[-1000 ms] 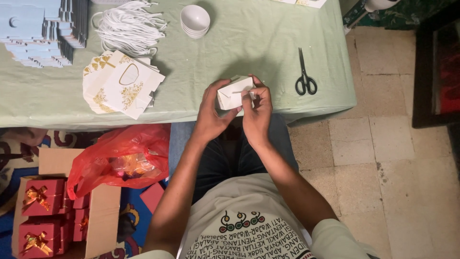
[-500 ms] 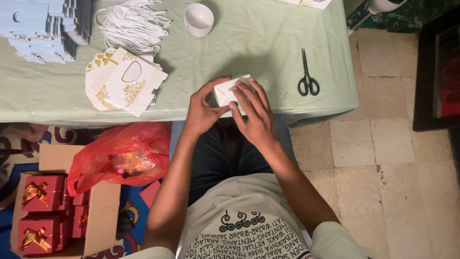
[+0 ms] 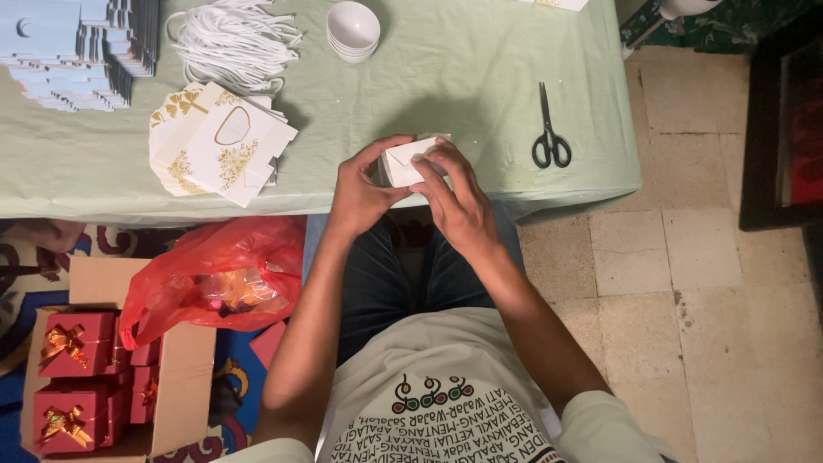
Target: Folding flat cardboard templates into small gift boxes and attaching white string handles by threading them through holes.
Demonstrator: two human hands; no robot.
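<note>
A small white paper box is held at the near edge of the green-clothed table, above my lap. My left hand grips its left side, thumb across the top. On the right side and front, my right hand covers the box with its fingers curled over it. Most of the box is hidden by my fingers.
Flat white boxes with gold print lie left of my hands, with white cords, stacked white bowls and blue card stacks further back. Black scissors lie to the right. A red plastic bag and a carton of red gift boxes sit on the floor.
My right hand has moved from pinching the box's top to wrapping over its front. The box sits a little lower between both hands.
</note>
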